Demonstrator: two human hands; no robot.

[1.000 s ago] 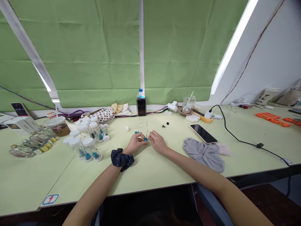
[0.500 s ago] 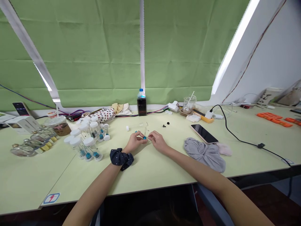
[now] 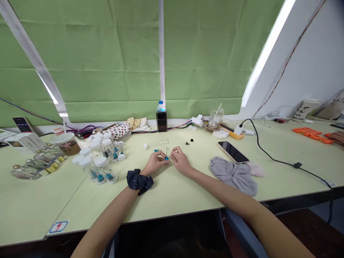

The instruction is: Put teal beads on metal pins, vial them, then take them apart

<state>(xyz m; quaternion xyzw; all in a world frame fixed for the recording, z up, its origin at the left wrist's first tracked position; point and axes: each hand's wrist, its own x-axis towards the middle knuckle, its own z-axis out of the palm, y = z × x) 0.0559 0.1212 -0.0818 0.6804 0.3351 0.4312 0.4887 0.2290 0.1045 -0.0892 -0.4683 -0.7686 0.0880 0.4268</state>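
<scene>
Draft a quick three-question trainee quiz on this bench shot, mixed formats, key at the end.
1. True or false: the dark scrunchie sits on the right wrist.
2. Which thing lies just beyond the grey cloth, farther from the person? A) a phone B) scissors C) a mug
3. Fill in: the left hand and right hand meet in a pinching grip on a small ___ piece.
Key: 1 false, it is on the left wrist. 2 A, the phone lies flat with its dark screen up. 3 blue.
</scene>
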